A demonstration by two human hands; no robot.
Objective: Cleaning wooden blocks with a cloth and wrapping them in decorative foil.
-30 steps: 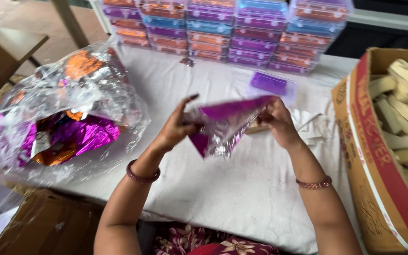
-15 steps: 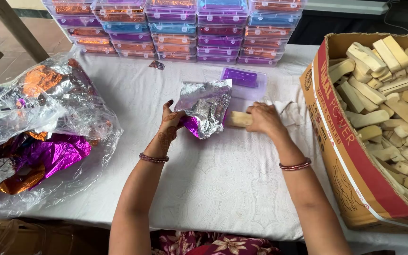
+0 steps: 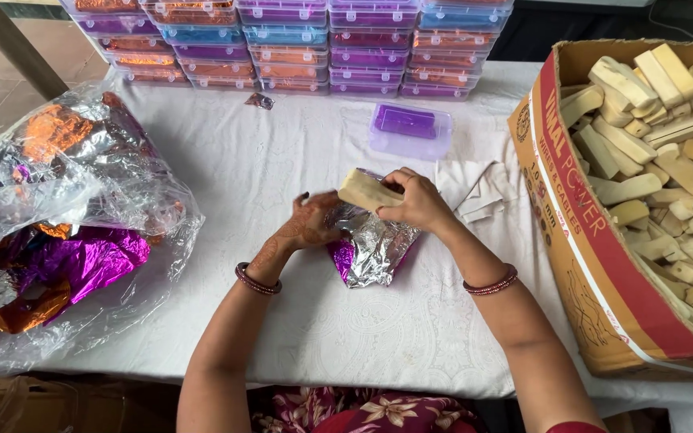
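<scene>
A crinkled sheet of foil (image 3: pixel 374 248), silver on top and purple underneath, lies on the white tablecloth (image 3: pixel 282 160) in front of me. My left hand (image 3: pixel 308 227) presses flat on the sheet's left side. My right hand (image 3: pixel 417 200) grips a pale beige bar (image 3: pixel 366 191) and holds it over the foil's upper edge, tilted slightly.
A clear bag (image 3: pixel 66 208) of orange and purple foil sheets sits at the left. A big cardboard box (image 3: pixel 595 240) full of beige bars stands at the right. Stacked coloured plastic boxes (image 3: pixel 290 44) line the far edge; one small purple-lidded box (image 3: pixel 409 128) and a folded cloth (image 3: pixel 483 192) lie nearby.
The foil sheet came down from mid-air and now lies flat on the table. My right hand has picked up a beige bar and brought it onto the foil.
</scene>
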